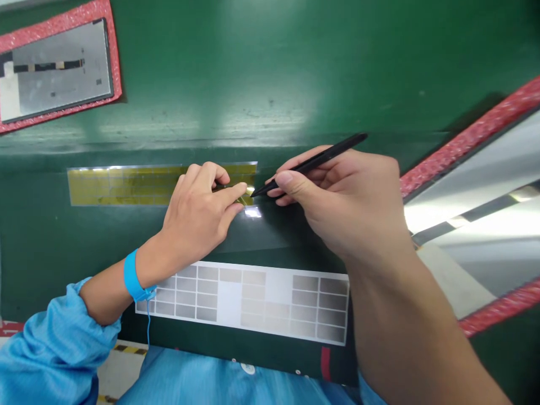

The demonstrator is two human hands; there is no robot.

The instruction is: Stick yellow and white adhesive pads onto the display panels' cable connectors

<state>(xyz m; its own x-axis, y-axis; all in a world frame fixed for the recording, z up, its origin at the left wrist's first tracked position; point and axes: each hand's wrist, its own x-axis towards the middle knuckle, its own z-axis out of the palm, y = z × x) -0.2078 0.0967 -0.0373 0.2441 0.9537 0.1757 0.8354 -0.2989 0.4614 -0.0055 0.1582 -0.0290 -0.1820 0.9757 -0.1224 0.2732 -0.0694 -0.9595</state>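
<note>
My right hand [333, 191] grips a slim black pen-like tool [327, 158] between thumb and fingers, its pointed tip down at the right end of a strip of amber film [122, 185]. The strip lies flat on a clear backing, divided into small rectangles by thin lines. My left hand [200, 205] rests across this strip, with thumb and index finger closed on its right part beside the tool's tip. A bright glint shows there, and what lies under the fingertips is partly hidden. A blue wrist strap [135, 275] circles my left wrist.
A white label sheet [230, 304] with grey rectangles lies near the front edge of the green table [295, 67]. At the upper left, a display panel [63, 79] sits on pink foam [116, 62]. Another panel [476, 219] with pink foam edges stands at the right, beside my right forearm.
</note>
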